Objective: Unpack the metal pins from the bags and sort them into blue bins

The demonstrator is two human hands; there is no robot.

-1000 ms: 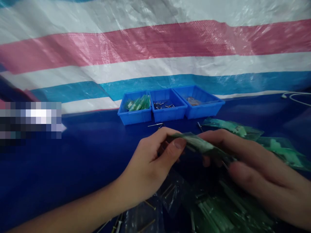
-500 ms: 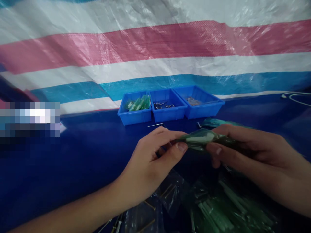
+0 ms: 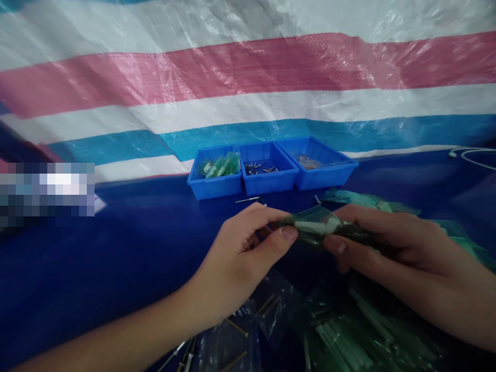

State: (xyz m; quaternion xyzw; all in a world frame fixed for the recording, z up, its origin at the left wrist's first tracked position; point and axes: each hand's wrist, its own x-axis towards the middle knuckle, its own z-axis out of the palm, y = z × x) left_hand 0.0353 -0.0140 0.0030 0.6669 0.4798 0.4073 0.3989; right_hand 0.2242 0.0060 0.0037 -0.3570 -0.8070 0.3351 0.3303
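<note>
A small green plastic bag [image 3: 314,225] with something pale inside is stretched between my two hands. My left hand [image 3: 248,253] pinches its left end between thumb and fingers. The right end is in the grip of my right hand [image 3: 395,253], whose thumb lies on the near side. Below the hands lie clear bags [image 3: 232,341] with brass-coloured screws, and a heap of green bags [image 3: 344,336] holding pale pieces. More green bags [image 3: 364,199] lie behind my right hand.
Three blue bins stand by the striped sheet: the left bin [image 3: 217,187] with green bags, the middle bin [image 3: 271,182] with screws, the right bin [image 3: 327,175] with clear bags. Loose screws [image 3: 248,199] lie before them. A white cable [image 3: 470,150] is at far right.
My right hand has shifted slightly left and down, nearer my left hand. The held bag has tilted a little, and more of the green bags behind my right hand shows.
</note>
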